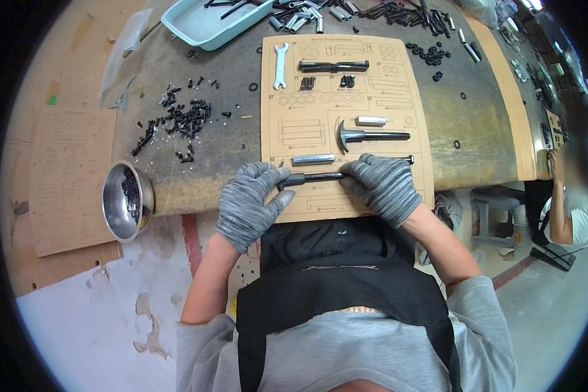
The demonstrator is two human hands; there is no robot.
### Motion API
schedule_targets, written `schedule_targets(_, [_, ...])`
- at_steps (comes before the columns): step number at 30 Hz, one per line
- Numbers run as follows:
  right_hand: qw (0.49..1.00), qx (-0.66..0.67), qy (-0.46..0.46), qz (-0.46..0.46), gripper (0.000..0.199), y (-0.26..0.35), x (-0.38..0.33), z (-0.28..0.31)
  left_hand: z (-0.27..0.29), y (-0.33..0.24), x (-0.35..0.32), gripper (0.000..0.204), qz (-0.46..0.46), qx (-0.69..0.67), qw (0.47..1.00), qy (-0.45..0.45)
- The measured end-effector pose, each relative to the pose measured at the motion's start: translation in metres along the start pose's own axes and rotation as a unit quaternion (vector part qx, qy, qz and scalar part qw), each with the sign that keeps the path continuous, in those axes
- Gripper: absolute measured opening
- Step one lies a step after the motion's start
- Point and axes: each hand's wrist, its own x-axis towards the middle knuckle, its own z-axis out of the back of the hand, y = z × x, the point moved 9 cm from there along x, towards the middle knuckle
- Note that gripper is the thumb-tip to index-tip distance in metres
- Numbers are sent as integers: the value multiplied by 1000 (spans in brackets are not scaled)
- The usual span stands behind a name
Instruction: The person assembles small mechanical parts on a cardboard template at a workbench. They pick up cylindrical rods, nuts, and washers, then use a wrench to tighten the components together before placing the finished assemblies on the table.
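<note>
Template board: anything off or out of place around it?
On the template board parts sit in their outlines. Off it, small black screws lie strewn loose across the workbench left of the board, and black rings are scattered to its right.

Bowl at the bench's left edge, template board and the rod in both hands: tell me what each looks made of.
Bowl: polished metal, probably steel, by its mirror shine. Template board: tan cardboard or fibreboard, matte with printed outlines. Rod, held by the left hand and right hand: dark metal, apparently blackened.

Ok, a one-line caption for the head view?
Gloved left hand and right hand hold a black rod over a cardboard parts template.
</note>
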Motion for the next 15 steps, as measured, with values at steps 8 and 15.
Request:
schedule_targets(8, [997, 36, -64, -30, 20, -17, -8, 37, 14, 19, -2, 28, 46, -104, 992, -54])
schedule_targets(15, [962, 85, -199, -166, 18, -179, 57, 103, -19, 81, -69, 22, 295, -295, 908, 45])
